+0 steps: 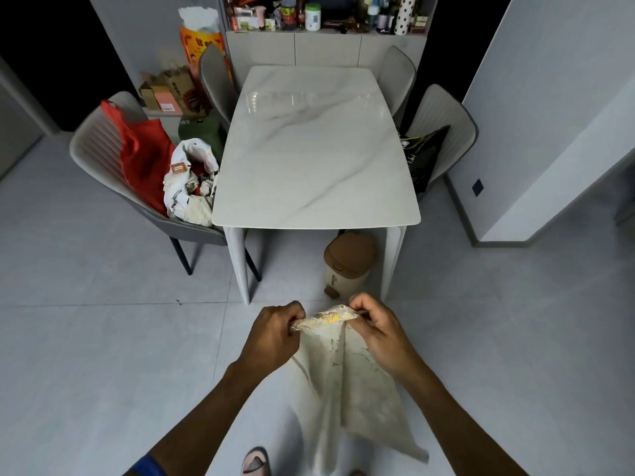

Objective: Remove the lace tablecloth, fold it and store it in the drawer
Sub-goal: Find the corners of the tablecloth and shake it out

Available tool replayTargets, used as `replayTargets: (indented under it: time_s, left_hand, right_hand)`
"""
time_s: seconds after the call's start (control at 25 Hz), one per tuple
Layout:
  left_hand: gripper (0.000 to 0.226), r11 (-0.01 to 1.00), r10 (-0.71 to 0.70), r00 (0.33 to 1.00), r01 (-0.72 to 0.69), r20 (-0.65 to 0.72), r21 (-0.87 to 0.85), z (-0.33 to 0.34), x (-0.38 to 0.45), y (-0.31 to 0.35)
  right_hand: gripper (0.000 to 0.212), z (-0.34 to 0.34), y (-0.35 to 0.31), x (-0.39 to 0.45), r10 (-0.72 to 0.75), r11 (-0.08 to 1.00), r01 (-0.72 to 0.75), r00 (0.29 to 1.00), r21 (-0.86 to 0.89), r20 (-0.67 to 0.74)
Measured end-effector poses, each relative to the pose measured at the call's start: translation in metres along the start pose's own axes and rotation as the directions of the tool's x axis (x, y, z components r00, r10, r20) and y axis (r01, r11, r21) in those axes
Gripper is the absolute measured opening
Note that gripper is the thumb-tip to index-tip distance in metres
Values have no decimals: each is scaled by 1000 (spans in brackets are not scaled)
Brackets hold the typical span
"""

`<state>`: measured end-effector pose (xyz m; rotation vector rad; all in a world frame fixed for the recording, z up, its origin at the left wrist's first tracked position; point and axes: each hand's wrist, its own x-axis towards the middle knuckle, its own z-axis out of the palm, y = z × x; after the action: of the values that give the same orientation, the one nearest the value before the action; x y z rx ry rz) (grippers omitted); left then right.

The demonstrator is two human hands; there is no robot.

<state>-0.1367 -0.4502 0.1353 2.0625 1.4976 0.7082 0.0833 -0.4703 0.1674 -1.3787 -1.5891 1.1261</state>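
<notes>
Cream lace tablecloth [347, 383] off white marble table [316, 149], hanging between hands — left hand [275, 338], right hand [378, 329] both pinch top edge. Risk: hem (near floor) drags, folds skew.

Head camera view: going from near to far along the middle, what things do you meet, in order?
Tablecloth held by the left hand and right hand → bin under the table → marble table → cabinet → shelf of bottles.
</notes>
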Motion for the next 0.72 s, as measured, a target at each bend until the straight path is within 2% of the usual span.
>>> replayTargets:
  time_s: [0.08, 0.2, 0.32, 0.4, 0.48, 0.6, 0.64, 0.72]
  left_hand:
    - [28, 988, -144, 990, 144, 2, -63, 7, -8, -19]
    - [32, 917, -334, 942, 333, 33, -220, 12, -28, -53]
    - [22, 838, -471, 882, 457, 28, -298, 11, -42, -75]
    - [21, 816, -438, 897, 426, 62, -391, 8, -44, -75]
    - [20, 837, -306, 944, 328, 122, -438, 1, -38, -63]
    - [28, 875, -106, 978, 179, 182, -450, -6, -21, -40]
    - [27, 870, -100, 977, 177, 186, -461, -6, -15, -33]
    - [17, 838, -190, 971, 237, 144, -491, -5, -9, -23]
  right_hand:
    - [15, 1, -1, -2, 48, 999, -48, 999, 18, -16]
    - [18, -2, 4, -3, 109, 994, -110, 992, -6, -62]
    - [20, -5, 13, -2, 169, 985, -172, 972, -5, -163]
    - [20, -7, 18, -1, 230, 973, -223, 954, 58, -192]
    - [17, -8, 19, -1, 294, 940, -247, 937, 236, -191]
    - [17, -7, 20, -5, 393, 869, -342, 916, 358, -78]
    - [16, -7, 23, -8, 445, 832, -404, 895, 381, -24]
    - [18, -9, 30, -14, 513, 796, -498, 857, 343, 54]
